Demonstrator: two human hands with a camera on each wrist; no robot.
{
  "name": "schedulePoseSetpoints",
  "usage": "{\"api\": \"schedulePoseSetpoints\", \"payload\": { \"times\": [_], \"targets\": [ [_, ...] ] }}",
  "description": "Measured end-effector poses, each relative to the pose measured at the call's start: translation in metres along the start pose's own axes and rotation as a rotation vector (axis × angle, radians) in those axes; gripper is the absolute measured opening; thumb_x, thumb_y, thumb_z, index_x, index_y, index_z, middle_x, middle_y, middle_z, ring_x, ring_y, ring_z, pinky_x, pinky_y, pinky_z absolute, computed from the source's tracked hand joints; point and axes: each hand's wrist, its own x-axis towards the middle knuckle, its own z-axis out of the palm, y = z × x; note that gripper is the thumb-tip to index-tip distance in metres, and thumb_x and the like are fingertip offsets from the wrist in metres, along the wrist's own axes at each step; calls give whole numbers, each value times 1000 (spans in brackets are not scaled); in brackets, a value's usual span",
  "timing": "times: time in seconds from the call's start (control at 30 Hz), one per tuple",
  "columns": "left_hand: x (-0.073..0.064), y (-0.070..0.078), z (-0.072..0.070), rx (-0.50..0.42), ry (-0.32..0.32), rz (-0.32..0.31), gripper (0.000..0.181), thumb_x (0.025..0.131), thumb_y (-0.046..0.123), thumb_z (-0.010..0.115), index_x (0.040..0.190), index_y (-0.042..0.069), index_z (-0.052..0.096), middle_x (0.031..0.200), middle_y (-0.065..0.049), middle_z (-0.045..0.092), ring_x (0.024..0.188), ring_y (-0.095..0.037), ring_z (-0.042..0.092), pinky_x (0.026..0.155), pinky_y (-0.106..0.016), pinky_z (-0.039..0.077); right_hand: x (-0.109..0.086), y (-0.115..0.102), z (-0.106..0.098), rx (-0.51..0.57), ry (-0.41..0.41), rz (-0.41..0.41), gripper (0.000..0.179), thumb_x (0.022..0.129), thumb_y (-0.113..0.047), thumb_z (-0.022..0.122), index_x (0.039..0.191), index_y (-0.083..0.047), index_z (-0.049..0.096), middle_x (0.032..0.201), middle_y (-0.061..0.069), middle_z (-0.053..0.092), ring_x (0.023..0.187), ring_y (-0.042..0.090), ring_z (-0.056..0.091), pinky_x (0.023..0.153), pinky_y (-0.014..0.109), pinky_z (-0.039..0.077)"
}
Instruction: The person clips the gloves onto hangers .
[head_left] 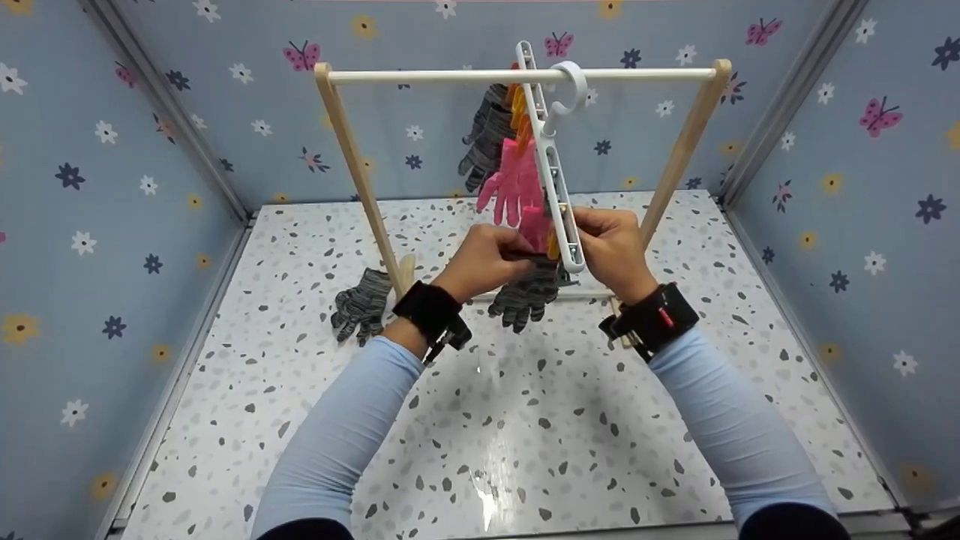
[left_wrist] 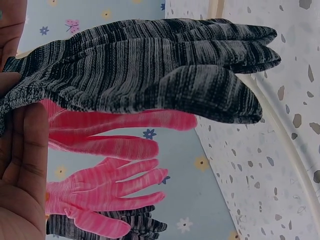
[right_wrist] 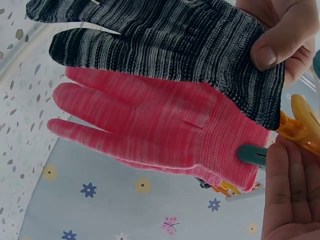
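My left hand (head_left: 486, 259) pinches the cuff of a black-and-grey knit glove (head_left: 525, 296), thumb on top in the right wrist view. The glove's fingers hang downward. At the near end of a white clip hanger (head_left: 556, 187), my right hand (head_left: 611, 244) holds a yellow clothespin (right_wrist: 300, 127), which sits right at the glove's cuff. Just behind hangs a pink glove (right_wrist: 150, 125), with a green clothespin (right_wrist: 251, 155) on its cuff. Farther along the hanger are another pink glove (left_wrist: 110, 187) and dark striped gloves (head_left: 487, 139) under orange clothespins (head_left: 519, 112).
The hanger's hook (head_left: 576, 86) is over the white bar (head_left: 450, 76) of a wooden-legged rack (head_left: 356, 172). Another striped glove (head_left: 364, 304) lies on the speckled table (head_left: 480, 420) by the left leg, with a cream-coloured piece (head_left: 406, 271) beside it. Patterned walls (head_left: 90, 225) enclose the table.
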Motion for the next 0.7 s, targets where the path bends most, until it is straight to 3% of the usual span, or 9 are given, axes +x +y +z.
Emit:
{"api": "schedulePoseSetpoints", "payload": {
  "times": [0.23,0.63,0.7],
  "targets": [
    [3,4,1,-34,-2,26,12,86,0,79,96,-5,83,91,-17,81,73,-3,63,71,-19,54,0,1,0,-9,4,-16,21,96,12,70,115,20,74,90,-1,84,76,-1,75,71,17,60],
    [6,9,0,-55,6,30,13,87,-2,79,99,-7,83,92,-19,81,71,-3,61,69,-17,53,1,3,-2,64,-60,-27,18,100,9,65,104,26,72,78,-6,81,67,6,75,63,20,60],
    [7,10,0,-60,7,36,13,87,-2,79,99,-7,82,91,-19,81,69,-2,60,67,-17,52,1,4,-2,79,-65,-29,19,100,9,65,103,27,71,78,1,81,67,9,76,64,21,61]
  ]
}}
